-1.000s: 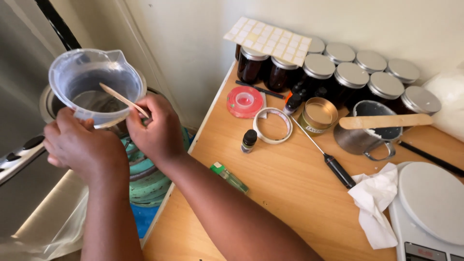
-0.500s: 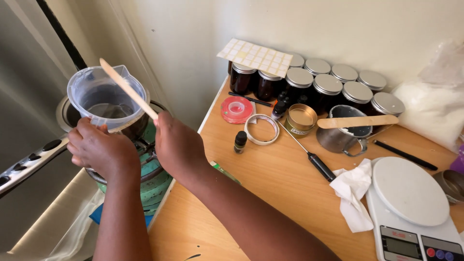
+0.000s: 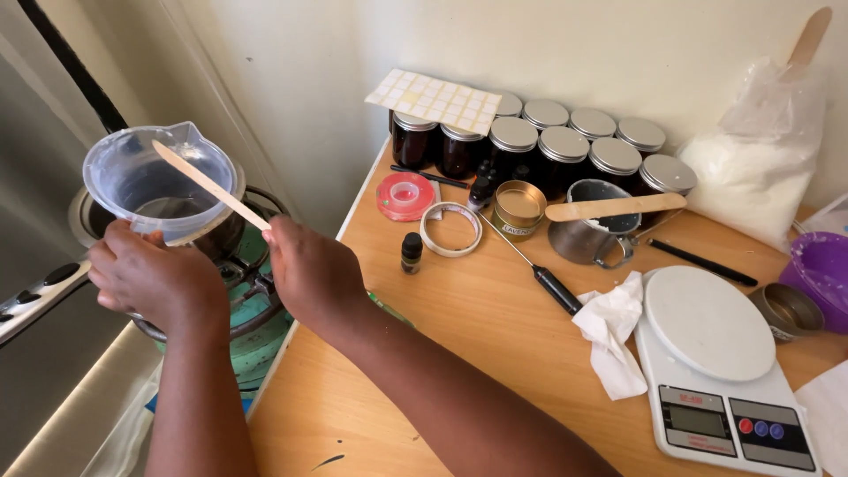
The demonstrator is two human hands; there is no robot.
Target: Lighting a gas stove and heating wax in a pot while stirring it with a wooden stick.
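Observation:
My left hand (image 3: 150,278) grips a clear plastic measuring jug (image 3: 155,181) by its side, holding it above a metal pot (image 3: 231,231) on a green gas burner (image 3: 256,327). My right hand (image 3: 309,274) pinches a flat wooden stick (image 3: 208,184), whose far end rests over the jug's rim. The jug looks nearly empty. Both hands are left of the wooden table (image 3: 495,353).
On the table: dark jars with silver lids (image 3: 565,146), a sheet of labels (image 3: 437,97), red tape (image 3: 405,196), a tape ring (image 3: 450,228), a small gold tin (image 3: 518,208), a metal cup with a stick (image 3: 587,231), a thermometer probe (image 3: 539,274), tissue (image 3: 614,331), a scale (image 3: 715,371), a bag of white flakes (image 3: 755,181).
The stick has come up out of the jug and now lies across its rim. The jug has shifted slightly, and my view has swung to the right over the table.

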